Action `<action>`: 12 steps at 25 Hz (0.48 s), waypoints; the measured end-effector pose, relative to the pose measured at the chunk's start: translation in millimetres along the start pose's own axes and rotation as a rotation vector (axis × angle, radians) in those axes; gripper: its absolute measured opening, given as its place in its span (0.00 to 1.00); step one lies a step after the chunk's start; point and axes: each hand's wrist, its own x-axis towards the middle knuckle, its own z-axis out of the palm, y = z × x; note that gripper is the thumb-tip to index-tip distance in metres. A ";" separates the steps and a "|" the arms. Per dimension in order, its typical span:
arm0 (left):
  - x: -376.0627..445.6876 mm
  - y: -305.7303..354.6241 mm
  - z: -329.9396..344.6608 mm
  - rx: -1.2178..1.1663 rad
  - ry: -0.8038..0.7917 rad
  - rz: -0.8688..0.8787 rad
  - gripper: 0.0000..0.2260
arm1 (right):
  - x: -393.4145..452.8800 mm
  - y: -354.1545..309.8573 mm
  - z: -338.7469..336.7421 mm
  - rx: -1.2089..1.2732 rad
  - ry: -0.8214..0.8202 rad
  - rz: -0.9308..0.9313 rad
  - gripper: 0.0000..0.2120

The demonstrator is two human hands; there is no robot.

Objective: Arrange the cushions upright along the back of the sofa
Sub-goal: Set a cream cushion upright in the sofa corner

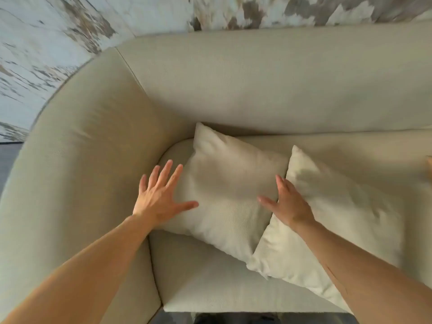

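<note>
Two cream cushions lie flat on the seat of a beige sofa (pixel 210 286). The left cushion (pixel 226 183) lies tilted, its far corner touching the sofa back (pixel 268 85). The right cushion (pixel 339 218) lies beside it, partly tucked under its right edge. My left hand (pixel 159 195) is spread with straight fingers at the left cushion's left edge, thumb on the fabric. My right hand (pixel 287 204) is at that cushion's right edge, fingers straight, between the two cushions. Neither hand grips anything.
The sofa's curved left armrest (pixel 81 160) rises close to my left arm. A marbled wall (pixel 46 43) stands behind the sofa. At the far right edge a small orange thing (pixel 429 167) shows on the seat. Dark floor (pixel 233 319) shows below the seat's front.
</note>
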 end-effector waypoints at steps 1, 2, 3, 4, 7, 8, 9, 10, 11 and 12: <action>16.3 3.3 8.8 -0.032 -0.049 -0.024 0.50 | 15.9 0.0 11.7 0.099 0.003 0.012 0.45; 31.0 6.5 16.4 -0.078 -0.091 -0.065 0.51 | 27.2 -0.6 19.2 0.186 -0.002 0.028 0.45; 46.4 8.5 21.0 -0.128 -0.140 -0.108 0.51 | 39.2 -3.1 26.7 0.236 0.004 0.057 0.46; 63.3 9.0 26.2 -0.215 -0.182 -0.151 0.52 | 48.8 -7.8 31.8 0.272 -0.001 0.095 0.48; 87.8 11.8 44.6 -0.364 -0.285 -0.162 0.53 | 69.1 0.6 44.7 0.394 -0.013 0.232 0.55; 94.3 12.5 47.9 -0.417 -0.307 -0.158 0.54 | 76.3 4.9 43.1 0.447 -0.026 0.264 0.59; 100.9 13.2 48.8 -0.476 -0.312 -0.155 0.54 | 85.2 8.8 41.1 0.507 -0.042 0.300 0.64; 106.4 13.5 48.0 -0.539 -0.315 -0.163 0.54 | 91.6 9.8 36.4 0.563 -0.071 0.336 0.69; 110.5 14.0 49.0 -0.593 -0.307 -0.169 0.55 | 98.5 12.0 34.4 0.616 -0.086 0.368 0.72; 113.0 14.8 50.1 -0.640 -0.300 -0.175 0.56 | 102.7 12.3 33.5 0.655 -0.093 0.393 0.73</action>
